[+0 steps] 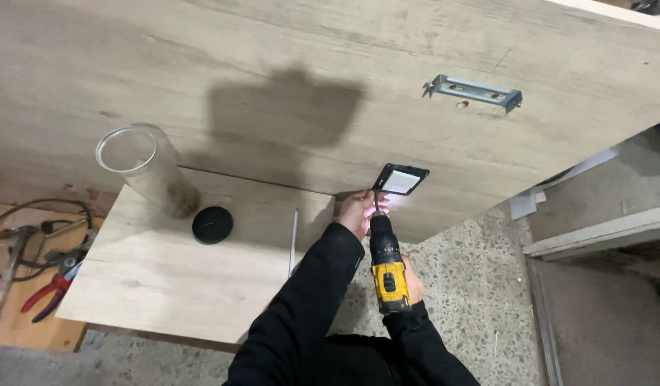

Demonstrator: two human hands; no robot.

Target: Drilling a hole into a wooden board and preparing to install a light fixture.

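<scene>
Yellow drill (388,268) sits tight in your right hand (413,280), pointing to 12 o'clock. Your left hand (357,211) pinches the black plate (401,179) against the wood board (287,78).

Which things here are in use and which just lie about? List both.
In use: drill in right hand; black plate, steadied by left hand; panel.

Lying about: jar, black lid, pliers, metal bracket.
</scene>
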